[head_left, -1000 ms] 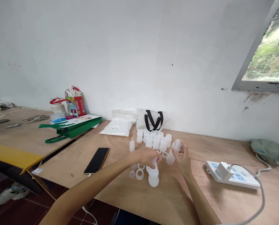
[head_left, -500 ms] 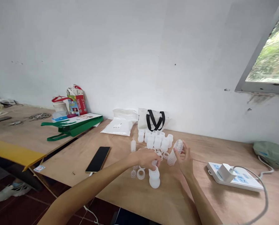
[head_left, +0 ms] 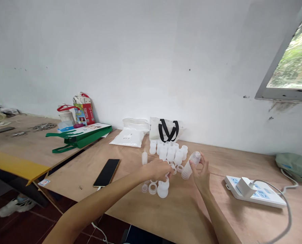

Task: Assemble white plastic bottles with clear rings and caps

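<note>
My left hand [head_left: 162, 170] is closed with fingers pinched at the top of a translucent white bottle [head_left: 163, 190], which has a narrow waist. The fingers partly hide the bottle's neck. My right hand [head_left: 202, 173] is wrapped round a tilted stack of clear plastic cups [head_left: 190, 166], its lower end near the table. Between the hands lie white rings [head_left: 180, 168] and other small clear pieces. Another ring [head_left: 152, 188] lies left of the bottle. A group of similar white bottles [head_left: 170, 154] stands behind, and a small ribbed clear piece [head_left: 144, 158] stands to their left.
On the left are a black phone [head_left: 106, 173] with a cable and a green bag [head_left: 87, 134]. A white plastic packet [head_left: 128, 137] and a white bag with black handles [head_left: 154, 128] lie by the wall. A power strip [head_left: 255, 191] and a grey-green cap [head_left: 294, 166] are right.
The bottle under my left hand has shifted slightly left and away from me. My right hand keeps its hold on the stack, almost unmoved.
</note>
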A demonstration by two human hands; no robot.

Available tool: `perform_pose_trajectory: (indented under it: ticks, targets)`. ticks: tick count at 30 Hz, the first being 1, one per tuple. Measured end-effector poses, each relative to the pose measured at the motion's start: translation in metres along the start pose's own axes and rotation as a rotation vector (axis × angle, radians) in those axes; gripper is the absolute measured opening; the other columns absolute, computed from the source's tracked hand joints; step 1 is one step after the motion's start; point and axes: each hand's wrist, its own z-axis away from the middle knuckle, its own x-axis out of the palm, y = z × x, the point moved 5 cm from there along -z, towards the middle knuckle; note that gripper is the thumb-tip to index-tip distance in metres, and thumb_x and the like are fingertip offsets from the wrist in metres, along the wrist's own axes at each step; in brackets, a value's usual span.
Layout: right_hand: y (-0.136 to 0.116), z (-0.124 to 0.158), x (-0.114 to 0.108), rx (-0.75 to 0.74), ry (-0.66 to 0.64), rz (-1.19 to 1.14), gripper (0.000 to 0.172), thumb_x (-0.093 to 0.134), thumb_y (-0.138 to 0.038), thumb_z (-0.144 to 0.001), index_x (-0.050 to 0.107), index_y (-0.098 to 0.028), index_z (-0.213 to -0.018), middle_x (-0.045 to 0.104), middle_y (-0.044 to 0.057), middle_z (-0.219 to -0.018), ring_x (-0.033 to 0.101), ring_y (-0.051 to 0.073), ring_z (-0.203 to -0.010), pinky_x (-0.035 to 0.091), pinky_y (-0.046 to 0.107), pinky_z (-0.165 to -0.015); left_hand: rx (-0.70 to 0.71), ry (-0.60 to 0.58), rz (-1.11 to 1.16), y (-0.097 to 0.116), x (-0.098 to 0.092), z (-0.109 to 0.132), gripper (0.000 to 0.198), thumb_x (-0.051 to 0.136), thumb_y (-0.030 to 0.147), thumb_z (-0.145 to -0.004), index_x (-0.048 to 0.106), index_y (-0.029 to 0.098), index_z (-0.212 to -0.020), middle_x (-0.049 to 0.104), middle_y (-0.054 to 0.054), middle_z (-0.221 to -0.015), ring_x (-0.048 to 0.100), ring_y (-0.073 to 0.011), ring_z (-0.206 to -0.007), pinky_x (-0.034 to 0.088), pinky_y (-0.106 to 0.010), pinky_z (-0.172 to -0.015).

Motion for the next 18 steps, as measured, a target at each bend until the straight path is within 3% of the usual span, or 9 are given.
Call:
perform_pose_trajectory:
  ticks: [5, 8, 10, 12, 18]
  targets:
    - [-0.011, 0.002, -0.008, -0.125, 0.169, -0.073, 0.071, 0.064, -0.051, -0.091, 0.035, -0.019, -0.147, 0.058, 0.019, -0.137, 0.058, 0.032, -0.128, 0.044, 0.054, -0.107, -0.03, 0.008, -0.035, 0.003, -0.008, 0.003, 0.015, 0.072, 0.022, -0.084, 0.073, 0.025, -0.098, 0.075, -0.004, -0.1, 0.07, -0.025, -0.092, 0.047, -0.03, -0.072]
    - [-0.022, 0.007, -0.012, -0.216, 0.21, -0.119, 0.069, 0.064, -0.045, -0.092, 0.029, -0.019, -0.145, 0.055, 0.02, -0.138, 0.061, 0.032, -0.126, 0.044, 0.057, -0.108, -0.052, 0.0, -0.058, 0.003, -0.012, 0.004, 0.014, 0.071, 0.021, -0.087, 0.074, 0.025, -0.1, 0.076, -0.004, -0.102, 0.07, -0.0248, -0.093, 0.047, -0.03, -0.073]
    - [-0.03, 0.014, -0.015, -0.257, 0.201, -0.127, 0.065, 0.07, -0.042, -0.089, 0.036, -0.021, -0.14, 0.057, 0.018, -0.136, 0.064, 0.031, -0.12, 0.047, 0.056, -0.105, -0.063, -0.008, -0.068, 0.002, -0.013, 0.005, 0.013, 0.07, 0.019, -0.087, 0.074, 0.025, -0.098, 0.076, -0.004, -0.103, 0.07, -0.0245, -0.094, 0.047, -0.029, -0.073]
    - [-0.037, 0.022, -0.015, -0.258, 0.123, -0.085, 0.059, 0.075, -0.041, -0.086, 0.045, -0.022, -0.133, 0.061, 0.015, -0.13, 0.066, 0.03, -0.114, 0.05, 0.053, -0.101, -0.065, -0.015, -0.073, 0.002, -0.014, 0.006, 0.014, 0.07, 0.017, -0.088, 0.074, 0.025, -0.098, 0.076, -0.003, -0.102, 0.07, -0.0234, -0.093, 0.047, -0.029, -0.074]
    - [-0.033, 0.051, -0.002, 0.026, -0.413, 0.006, 0.046, 0.062, -0.05, -0.092, 0.05, -0.026, -0.129, 0.068, 0.008, -0.124, 0.067, 0.026, -0.104, 0.057, 0.043, -0.089, -0.037, -0.017, -0.07, 0.003, -0.009, 0.005, 0.016, 0.068, 0.015, -0.087, 0.073, 0.025, -0.099, 0.075, -0.003, -0.099, 0.069, -0.0221, -0.09, 0.046, -0.028, -0.072]
